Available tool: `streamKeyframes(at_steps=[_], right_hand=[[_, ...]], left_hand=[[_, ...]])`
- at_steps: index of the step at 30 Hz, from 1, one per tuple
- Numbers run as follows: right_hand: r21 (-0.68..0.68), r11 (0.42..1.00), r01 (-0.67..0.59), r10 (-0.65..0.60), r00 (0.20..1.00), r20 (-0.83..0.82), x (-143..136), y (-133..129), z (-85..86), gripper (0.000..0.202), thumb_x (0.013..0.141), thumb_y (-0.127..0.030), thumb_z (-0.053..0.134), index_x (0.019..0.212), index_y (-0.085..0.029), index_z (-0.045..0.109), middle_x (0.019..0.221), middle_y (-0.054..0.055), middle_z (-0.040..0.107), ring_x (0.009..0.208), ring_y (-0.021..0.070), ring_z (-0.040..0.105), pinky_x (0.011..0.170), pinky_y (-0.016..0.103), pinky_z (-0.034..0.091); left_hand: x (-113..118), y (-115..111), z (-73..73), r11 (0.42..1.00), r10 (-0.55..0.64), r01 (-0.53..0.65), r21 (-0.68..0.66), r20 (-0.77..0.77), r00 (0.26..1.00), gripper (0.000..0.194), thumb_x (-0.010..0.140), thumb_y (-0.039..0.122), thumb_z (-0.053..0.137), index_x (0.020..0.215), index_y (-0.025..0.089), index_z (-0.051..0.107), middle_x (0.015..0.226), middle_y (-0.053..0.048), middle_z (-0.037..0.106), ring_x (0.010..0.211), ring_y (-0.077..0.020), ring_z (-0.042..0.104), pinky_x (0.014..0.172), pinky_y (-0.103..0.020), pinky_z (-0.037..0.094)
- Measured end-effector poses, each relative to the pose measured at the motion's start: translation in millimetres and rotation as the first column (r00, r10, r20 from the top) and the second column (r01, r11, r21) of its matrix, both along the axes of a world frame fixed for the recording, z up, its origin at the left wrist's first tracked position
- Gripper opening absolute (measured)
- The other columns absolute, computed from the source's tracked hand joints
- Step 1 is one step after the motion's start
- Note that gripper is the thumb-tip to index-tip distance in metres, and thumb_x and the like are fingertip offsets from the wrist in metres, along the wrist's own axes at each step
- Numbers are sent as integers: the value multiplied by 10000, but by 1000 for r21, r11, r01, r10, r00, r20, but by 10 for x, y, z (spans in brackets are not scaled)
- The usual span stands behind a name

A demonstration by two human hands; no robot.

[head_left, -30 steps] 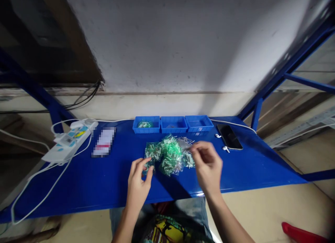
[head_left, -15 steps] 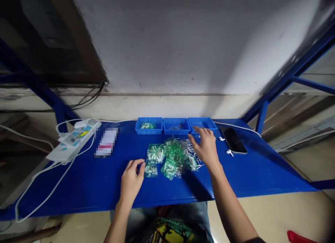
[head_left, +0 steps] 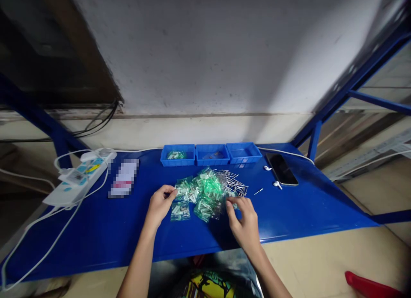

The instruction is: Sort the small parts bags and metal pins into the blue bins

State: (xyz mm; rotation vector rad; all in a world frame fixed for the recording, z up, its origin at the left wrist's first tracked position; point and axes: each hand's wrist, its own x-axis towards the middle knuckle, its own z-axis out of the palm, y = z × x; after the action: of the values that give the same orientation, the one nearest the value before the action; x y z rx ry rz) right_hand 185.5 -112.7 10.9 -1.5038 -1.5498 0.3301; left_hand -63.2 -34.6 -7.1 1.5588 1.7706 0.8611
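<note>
- Right hand (head_left: 245, 217) had dropped from near the rightmost bin (head_left: 244, 159) to the right side of the green packets (head_left: 207, 207).
- Left hand (head_left: 159, 204) was at their left edge.
- Both half-curled; whether either gripped anything, I couldn't tell.

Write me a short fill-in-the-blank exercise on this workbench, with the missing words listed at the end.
1. The left hand is at plastic packets tinted ____.
2. The trays lined up along the back of the table number ____.
3. The power strip lies toward the table's ____ end.
4. Both earbuds beside the dark phone are coloured ____.

Missing words: green; three; left; white.
</note>
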Motion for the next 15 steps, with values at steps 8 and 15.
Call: streamKeyframes(at_steps=[8, 15], right_hand=[[-277, 848, -451, 82, 629, -773, -594, 7, 178, 343, 850, -486, 491, 897, -170, 615, 732, 22, 596, 673, 143, 553, 604, 250, 426], [-210, 938, -274, 75, 757, -649, -495, 36, 184, 235, 808, -391, 578, 900, -176, 558, 732, 6, 582, 654, 137, 539, 610, 246, 439]], left_hand=[[390, -582, 373, 880, -166, 156, 449, -17, 986, 126, 845, 274, 525, 803, 195, 614, 884, -49, 608, 798, -155, 575, 711, -248, 461], [494, -790, 337, 939, -246, 222, 261, 65, 967, 175, 855, 319, 520, 911, 226, 657, 991, -68, 612, 882, -185, 588, 740, -272, 479]])
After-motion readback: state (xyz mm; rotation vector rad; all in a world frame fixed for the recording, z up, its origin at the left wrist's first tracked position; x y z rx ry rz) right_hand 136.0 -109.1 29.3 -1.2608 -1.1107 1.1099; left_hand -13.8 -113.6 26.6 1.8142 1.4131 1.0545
